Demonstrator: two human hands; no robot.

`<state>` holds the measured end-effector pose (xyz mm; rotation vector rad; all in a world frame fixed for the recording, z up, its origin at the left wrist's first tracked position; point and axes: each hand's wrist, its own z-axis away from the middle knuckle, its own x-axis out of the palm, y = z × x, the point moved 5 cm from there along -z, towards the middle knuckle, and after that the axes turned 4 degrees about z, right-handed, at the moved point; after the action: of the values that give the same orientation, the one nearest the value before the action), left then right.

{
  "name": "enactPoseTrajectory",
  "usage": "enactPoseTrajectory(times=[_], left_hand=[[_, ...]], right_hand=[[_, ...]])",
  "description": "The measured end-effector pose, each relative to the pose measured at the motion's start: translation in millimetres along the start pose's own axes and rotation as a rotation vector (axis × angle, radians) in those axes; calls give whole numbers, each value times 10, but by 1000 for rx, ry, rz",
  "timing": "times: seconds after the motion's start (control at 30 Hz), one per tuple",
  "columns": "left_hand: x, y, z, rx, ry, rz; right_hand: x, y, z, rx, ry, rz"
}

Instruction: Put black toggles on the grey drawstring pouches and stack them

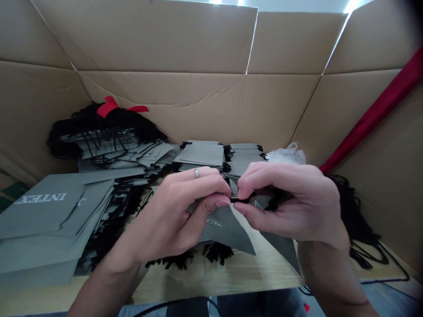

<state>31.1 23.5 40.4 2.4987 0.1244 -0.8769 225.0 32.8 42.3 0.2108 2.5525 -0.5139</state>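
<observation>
My left hand (185,207), wearing a ring, is closed in a pinch at the middle of the view. Facing it, my right hand (294,198) pinches a short dark length of black cord (243,200), which runs across to the left fingertips. Just beneath the hands lies a grey paper bag (231,231) with pale lettering, partly covered by the fingers. More grey paper slants down below the right hand. Frayed black cord ends (218,252) stick out near the table's front. What sits inside the right hand's curled fingers is hidden.
Grey bags (42,200) lettered INTEX lie stacked at left. Behind them, black cords (128,116) with red strips cover another pile. Smaller grey stacks (201,154), clear plastic (287,154) and a black cord bundle (355,211) stand around. Cardboard walls (165,39) enclose the wooden table (172,284).
</observation>
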Motion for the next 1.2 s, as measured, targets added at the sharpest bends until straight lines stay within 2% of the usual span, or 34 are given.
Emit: enactPoseTrajectory(times=[0.23,0.53,0.77,0.93,1.2], left_hand=[[-76,47,4,-41,34,-52],[-40,-5,-10,-71,100,-55],[-31,0,-32,-66,62,-59],[-11,-7,-34,-33,48,-84],[20,-16,-8,-5,50,-118]], right_hand=[[-2,-3,-24,-75,82,-98],[-122,34,-5,18,37,14],[-120,23,-8,30,27,87],[-70,-7,-8,114,7,122],[-29,-5,-44,92,-185,159]])
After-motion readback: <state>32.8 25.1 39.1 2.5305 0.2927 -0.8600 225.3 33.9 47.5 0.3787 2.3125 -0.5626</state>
